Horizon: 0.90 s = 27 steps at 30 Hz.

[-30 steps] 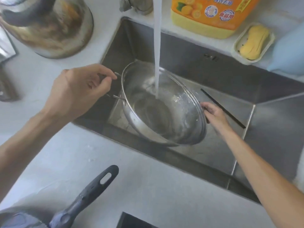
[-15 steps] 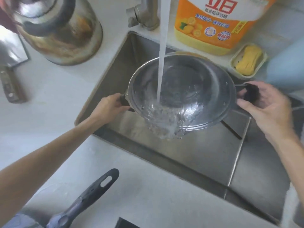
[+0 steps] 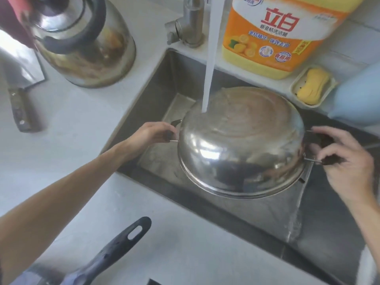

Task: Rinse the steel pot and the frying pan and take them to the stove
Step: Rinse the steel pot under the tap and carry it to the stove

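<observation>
The steel pot (image 3: 242,140) hangs upside down over the sink (image 3: 164,83), its shiny outer bottom facing up. The tap's water stream (image 3: 209,62) lands on the far left part of that bottom and runs off. My left hand (image 3: 152,133) grips the pot's left black handle. My right hand (image 3: 345,161) grips the right black handle. The frying pan shows only its dark blue handle (image 3: 115,249) and a bit of its rim, lying on the counter at the lower left.
A steel kettle (image 3: 82,42) stands on the counter at the back left, a knife handle (image 3: 22,110) beside it. A big orange detergent bottle (image 3: 281,33), a soap dish with yellow soap (image 3: 312,85) and the tap base (image 3: 189,25) line the sink's back edge.
The pot has been turned over: its inside faced the stream and water poured out, now its bottom faces up under the stream. Both hands stayed on the handles.
</observation>
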Motion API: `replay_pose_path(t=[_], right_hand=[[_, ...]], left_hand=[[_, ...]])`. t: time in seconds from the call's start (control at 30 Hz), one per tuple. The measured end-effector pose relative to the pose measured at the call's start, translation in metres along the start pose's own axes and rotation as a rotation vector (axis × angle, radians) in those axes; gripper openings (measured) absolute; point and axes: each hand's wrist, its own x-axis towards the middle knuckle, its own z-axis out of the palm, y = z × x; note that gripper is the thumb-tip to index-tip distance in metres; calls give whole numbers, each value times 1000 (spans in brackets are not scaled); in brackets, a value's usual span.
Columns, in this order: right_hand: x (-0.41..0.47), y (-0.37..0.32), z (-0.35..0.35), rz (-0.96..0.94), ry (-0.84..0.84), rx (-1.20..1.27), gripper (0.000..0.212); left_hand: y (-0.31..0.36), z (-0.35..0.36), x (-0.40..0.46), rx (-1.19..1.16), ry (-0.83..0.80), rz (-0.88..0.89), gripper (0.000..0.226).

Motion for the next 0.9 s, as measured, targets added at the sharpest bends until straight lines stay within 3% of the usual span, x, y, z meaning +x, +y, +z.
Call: replay_pose_path(t=[0.07, 0.1, 0.17, 0.2, 0.33, 0.43, 0.57, 0.67, 0.9], right_hand=[[-4, 7, 2, 99, -34, 85, 30], [-6, 9, 6, 151, -85, 106, 15], [-10, 16, 18, 315, -118, 70, 61], [-12, 20, 28, 398, -171, 149, 52], [-21, 47, 65, 601, -393, 294, 61], [-23, 58, 82, 734, -622, 496, 40], [-10, 63, 97, 1032, -626, 860, 36], [8, 67, 98, 987, -598, 776, 38], [58, 21, 64, 550, -401, 248, 31]], left_hand=[[3, 1, -3, 57, 65, 51, 16], [6, 0, -5, 74, 101, 79, 12], [14, -4, -12, 109, 177, 135, 14], [19, -7, -16, 131, 223, 166, 16], [45, -14, -32, 194, 447, 247, 28], [63, -19, -43, 159, 528, 253, 32], [70, -22, -56, 187, 567, 227, 33], [56, -24, -67, 284, 503, 186, 32], [-2, -22, -60, 568, 237, -63, 9]])
